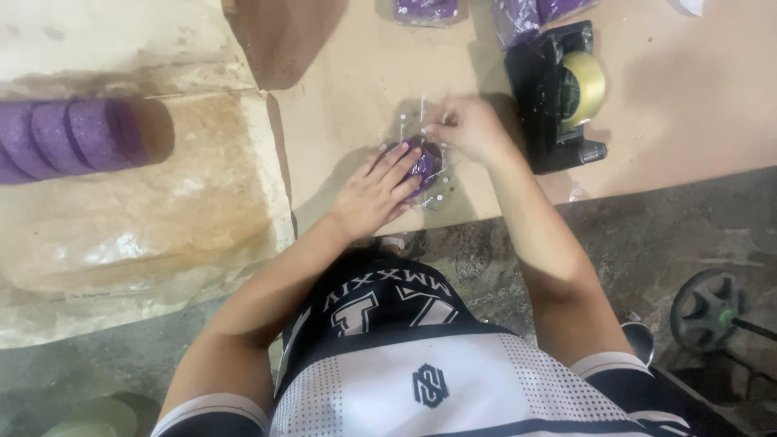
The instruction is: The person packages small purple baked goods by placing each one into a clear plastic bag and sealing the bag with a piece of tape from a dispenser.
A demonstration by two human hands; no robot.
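Left hand [374, 188] lies flat, fingers spread, pressing down on a purple disc [424, 163] wrapped in a clear plastic bag [422, 128] near the middle of the frame. Right hand [469, 125] sits just above and to the right of it, fingertips pinched on the bag's upper edge. The disc is round, deep purple and rough-looking, mostly covered by the left fingers; the bag is transparent, dotted with small white marks and crinkled.

Just right of the right hand stands a black tape dispenser [554, 97] carrying a yellowish roll, close enough to crowd that wrist. More bagged purple pieces [518, 16] lie along the top edge. At the far left, a row of bare purple discs [65, 137] rests on crumpled brown paper [186, 194].

Below the hands the brown tabletop [696, 97] ends at an edge, with grey floor beneath. Open tabletop spreads across the upper right.
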